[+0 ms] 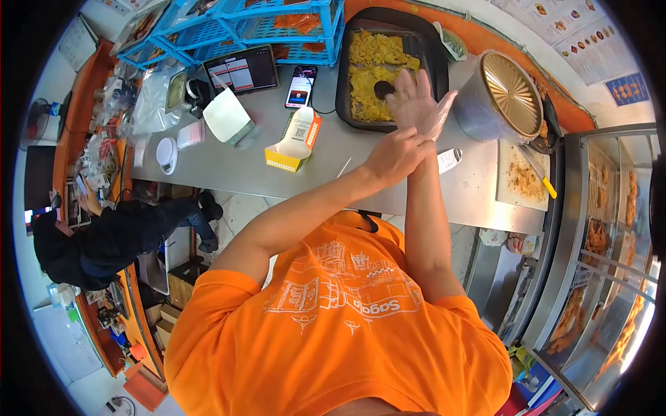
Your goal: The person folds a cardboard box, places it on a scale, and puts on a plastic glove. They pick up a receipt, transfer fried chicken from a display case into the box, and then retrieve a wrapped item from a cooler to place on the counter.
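Observation:
My right hand (420, 104) wears a thin clear plastic glove (433, 123). Its fingers are spread, and it is raised in front of the near right edge of a black pan (345, 104). My bare left hand (397, 158) is closed at the right wrist, with its fingers pinching the glove's cuff. Yellow mashed-looking food (371, 76) lies in the pan, and a dark round object (383, 89) rests on it, partly behind the gloved fingers. A white object with dark print (449, 160) lies on the steel counter (326, 182) beside the right wrist.
Left of me stand an open yellow-orange carton (295, 142), a white-green box (227, 116), a phone (301, 87), a tablet (243, 69) and blue racks (243, 28). Rightward are a lidded container (479, 104), a knife (538, 170) on a cutting board (513, 197) and a glass cabinet (596, 263). Another person (104, 243) is at far left.

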Tool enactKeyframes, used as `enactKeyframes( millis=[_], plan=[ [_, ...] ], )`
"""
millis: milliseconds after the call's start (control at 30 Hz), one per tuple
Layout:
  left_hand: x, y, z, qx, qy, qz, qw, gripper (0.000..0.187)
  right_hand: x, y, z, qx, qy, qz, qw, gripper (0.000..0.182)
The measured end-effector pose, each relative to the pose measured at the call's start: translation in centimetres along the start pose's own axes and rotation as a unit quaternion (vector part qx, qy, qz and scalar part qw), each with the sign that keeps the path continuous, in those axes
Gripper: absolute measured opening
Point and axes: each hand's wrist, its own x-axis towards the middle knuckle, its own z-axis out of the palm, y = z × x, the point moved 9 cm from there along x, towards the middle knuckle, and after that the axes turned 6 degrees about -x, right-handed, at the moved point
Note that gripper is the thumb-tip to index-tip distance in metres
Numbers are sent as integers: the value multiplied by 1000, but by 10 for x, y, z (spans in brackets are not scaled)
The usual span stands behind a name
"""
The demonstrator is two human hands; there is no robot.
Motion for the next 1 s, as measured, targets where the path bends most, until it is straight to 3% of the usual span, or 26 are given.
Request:
enactKeyframes(
  millis=[167, 267, 433, 467, 500, 567, 600, 633, 667, 700, 767, 800, 833, 867, 900, 933, 967, 1000],
  plan=[
    [6, 15, -9, 19, 10, 16, 1000, 7, 5, -15, 34, 68, -74, -18, 995, 105],
    [5, 25, -15, 1, 18, 14, 1000, 7, -3, -31, 51, 150, -97, -68, 982, 92],
    [-8, 47, -37, -53, 26, 23, 998, 15, -6, -51, 64, 162, -30, -88, 982, 84],
    [-26, 27, -36, -202, 30, -130, 970, 19, -11, -50, 81, 269, -102, -20, 958, 82],
    [-48, 7, -23, -343, 33, -274, 898, 25, -14, -52, 96, 371, -170, 48, 912, 80],
    [-63, -26, -8, -382, 81, -376, 840, 38, -19, -50, 120, 475, -307, 160, 809, 76],
    [-51, -37, -8, -533, 228, -326, 747, 47, -17, -46, 117, 446, -294, 89, 841, 77],
    [-44, -47, -16, -655, 362, -259, 610, 58, -24, -45, 122, 415, -275, 18, 867, 77],
    [-28, -48, -14, -703, 319, -261, 579, 72, -34, -37, 133, 431, -229, 53, 871, 77],
    [-22, -53, -23, -701, 321, -262, 580, 72, -37, -35, 143, 432, -229, 55, 870, 77],
    [-5, -32, 1, -771, 81, -318, 545, 73, -36, -22, 148, 268, -169, 71, 946, 78],
    [-12, -40, 5, -718, 155, -354, 579, 60, -36, -31, 154, 234, -205, 28, 950, 76],
    [-14, -37, 8, -715, 160, -353, 582, 60, -33, -31, 153, 235, -210, 33, 948, 76],
    [-15, -30, 11, -780, 159, -324, 512, 54, -33, -54, 145, -43, -196, -157, 967, 66],
    [-14, -21, 12, -836, 157, -292, 437, 50, -43, -70, 149, -313, -162, -331, 876, 57],
    [-12, -17, 8, -817, 185, -312, 447, 46, -57, -68, 167, -544, -112, -470, 686, 50],
    [-16, -19, 8, -811, 199, -311, 454, 46, -81, -72, 191, -581, -84, -548, 596, 38],
    [-19, -17, 12, -820, 172, -299, 457, 42, -70, -63, 174, -545, -51, -456, 702, 34]
  ],
)
